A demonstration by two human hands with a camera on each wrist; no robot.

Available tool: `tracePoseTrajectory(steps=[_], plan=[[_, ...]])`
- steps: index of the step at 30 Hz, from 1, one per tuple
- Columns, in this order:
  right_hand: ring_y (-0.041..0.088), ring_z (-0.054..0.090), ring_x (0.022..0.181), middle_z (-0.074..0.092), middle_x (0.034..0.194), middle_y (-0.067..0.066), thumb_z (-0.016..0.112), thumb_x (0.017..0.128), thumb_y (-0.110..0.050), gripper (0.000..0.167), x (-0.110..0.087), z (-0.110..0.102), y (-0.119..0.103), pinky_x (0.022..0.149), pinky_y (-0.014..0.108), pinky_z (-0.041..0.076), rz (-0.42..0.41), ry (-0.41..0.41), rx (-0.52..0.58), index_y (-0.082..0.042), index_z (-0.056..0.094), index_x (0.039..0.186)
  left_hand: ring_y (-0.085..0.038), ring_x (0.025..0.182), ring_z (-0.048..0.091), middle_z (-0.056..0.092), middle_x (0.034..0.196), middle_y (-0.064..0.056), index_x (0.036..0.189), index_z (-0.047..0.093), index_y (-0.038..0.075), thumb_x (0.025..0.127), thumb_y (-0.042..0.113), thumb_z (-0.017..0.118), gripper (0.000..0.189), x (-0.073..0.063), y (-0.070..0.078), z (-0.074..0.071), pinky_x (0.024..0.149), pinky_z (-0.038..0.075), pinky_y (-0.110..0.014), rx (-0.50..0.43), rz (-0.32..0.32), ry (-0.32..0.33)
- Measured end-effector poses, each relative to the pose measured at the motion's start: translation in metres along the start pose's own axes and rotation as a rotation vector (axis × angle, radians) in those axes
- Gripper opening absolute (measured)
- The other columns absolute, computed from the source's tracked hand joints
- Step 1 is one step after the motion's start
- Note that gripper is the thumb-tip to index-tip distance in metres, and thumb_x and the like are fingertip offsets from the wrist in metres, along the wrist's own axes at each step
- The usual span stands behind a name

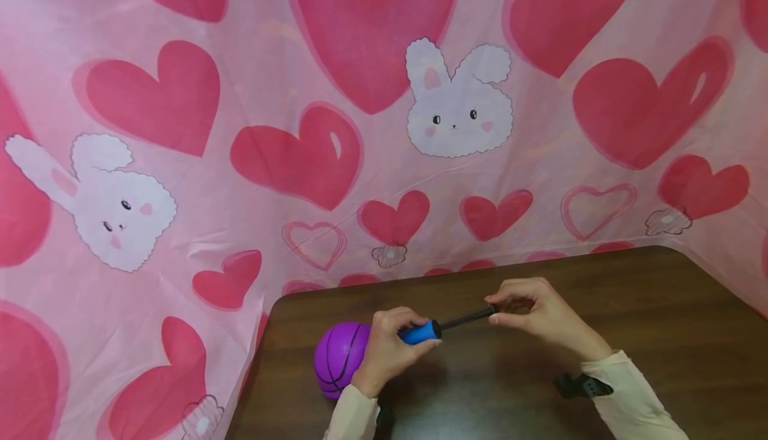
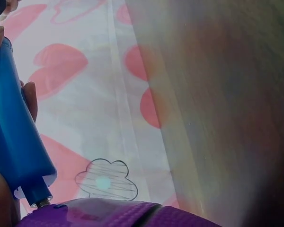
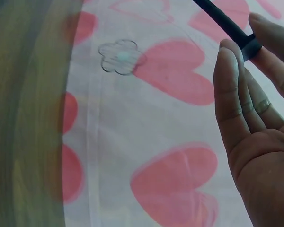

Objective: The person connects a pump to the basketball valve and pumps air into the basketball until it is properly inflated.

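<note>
A small blue hand pump (image 1: pixel 425 332) is gripped by my left hand (image 1: pixel 384 350), fingers and thumb round its barrel. Beside that hand is a purple ball (image 1: pixel 337 360) with black lines, partly hidden behind it. In the left wrist view, the barrel's metal tip (image 2: pixel 40 203) meets the top of the ball (image 2: pixel 109 212). A black rod (image 1: pixel 467 319) extends out of the barrel's other end. Its black end piece (image 3: pixel 250 46) is pinched between the thumb and fingers of my right hand (image 1: pixel 543 310).
A dark brown wooden table (image 1: pixel 648 333) lies under both hands. Behind it and to the left hangs a pink cloth (image 1: pixel 384 147) printed with hearts and rabbits. A black device (image 1: pixel 582 385) is strapped at the right wrist.
</note>
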State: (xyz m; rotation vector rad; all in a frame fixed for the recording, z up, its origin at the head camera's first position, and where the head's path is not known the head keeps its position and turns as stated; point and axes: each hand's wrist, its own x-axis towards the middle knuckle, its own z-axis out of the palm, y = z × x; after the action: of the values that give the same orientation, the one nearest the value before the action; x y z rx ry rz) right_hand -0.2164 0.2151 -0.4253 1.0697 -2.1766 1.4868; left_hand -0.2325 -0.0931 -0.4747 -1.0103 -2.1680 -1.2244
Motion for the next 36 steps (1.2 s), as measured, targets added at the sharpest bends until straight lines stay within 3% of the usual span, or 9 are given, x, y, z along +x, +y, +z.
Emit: tracePoseTrajectory(steps=[7, 13, 19, 29, 36], plan=[[0.007, 0.069, 0.074, 0.075, 0.085, 0.004, 0.085, 0.080, 0.002, 0.030, 0.005, 0.025, 0.005, 0.066, 0.024, 0.060, 0.012, 0.006, -0.009, -0.006, 0.081, 0.109, -0.005, 0.078, 0.073, 0.079, 0.087, 0.001, 0.092, 0.080, 0.014, 0.072, 0.023, 0.098, 0.028, -0.003, -0.002, 0.001, 0.075, 0.061, -0.019, -0.018, 0.003, 0.014], [0.004, 0.065, 0.071, 0.075, 0.083, 0.005, 0.087, 0.078, 0.001, 0.031, 0.012, 0.052, 0.011, 0.066, 0.024, 0.061, -0.038, 0.007, 0.003, -0.004, 0.081, 0.108, -0.007, 0.075, 0.074, 0.078, 0.084, -0.001, 0.091, 0.079, 0.012, 0.072, 0.019, 0.097, 0.027, -0.002, -0.005, 0.003, 0.073, 0.061, -0.019, -0.012, 0.066, 0.038], [0.005, 0.068, 0.072, 0.075, 0.083, 0.007, 0.087, 0.080, -0.003, 0.028, 0.014, 0.070, 0.016, 0.066, 0.026, 0.062, -0.010, -0.020, 0.019, -0.003, 0.081, 0.107, -0.007, 0.073, 0.073, 0.078, 0.082, -0.002, 0.089, 0.079, 0.010, 0.069, 0.016, 0.099, 0.029, -0.001, -0.005, 0.003, 0.072, 0.060, -0.018, 0.015, 0.112, 0.038], [0.005, 0.071, 0.074, 0.075, 0.084, 0.004, 0.087, 0.081, -0.006, 0.026, 0.015, 0.066, 0.012, 0.064, 0.025, 0.062, -0.048, -0.036, -0.011, -0.008, 0.081, 0.106, -0.006, 0.073, 0.072, 0.078, 0.082, -0.001, 0.091, 0.079, 0.011, 0.071, 0.019, 0.098, 0.029, 0.000, -0.004, 0.002, 0.071, 0.059, -0.017, 0.004, 0.107, 0.028], [0.005, 0.071, 0.074, 0.076, 0.086, 0.004, 0.088, 0.081, -0.005, 0.026, 0.015, 0.043, 0.007, 0.064, 0.026, 0.061, -0.080, -0.048, -0.037, -0.011, 0.080, 0.106, -0.005, 0.077, 0.073, 0.078, 0.085, 0.000, 0.092, 0.080, 0.013, 0.072, 0.022, 0.098, 0.029, 0.001, -0.001, 0.001, 0.074, 0.060, -0.018, -0.016, 0.053, 0.010]])
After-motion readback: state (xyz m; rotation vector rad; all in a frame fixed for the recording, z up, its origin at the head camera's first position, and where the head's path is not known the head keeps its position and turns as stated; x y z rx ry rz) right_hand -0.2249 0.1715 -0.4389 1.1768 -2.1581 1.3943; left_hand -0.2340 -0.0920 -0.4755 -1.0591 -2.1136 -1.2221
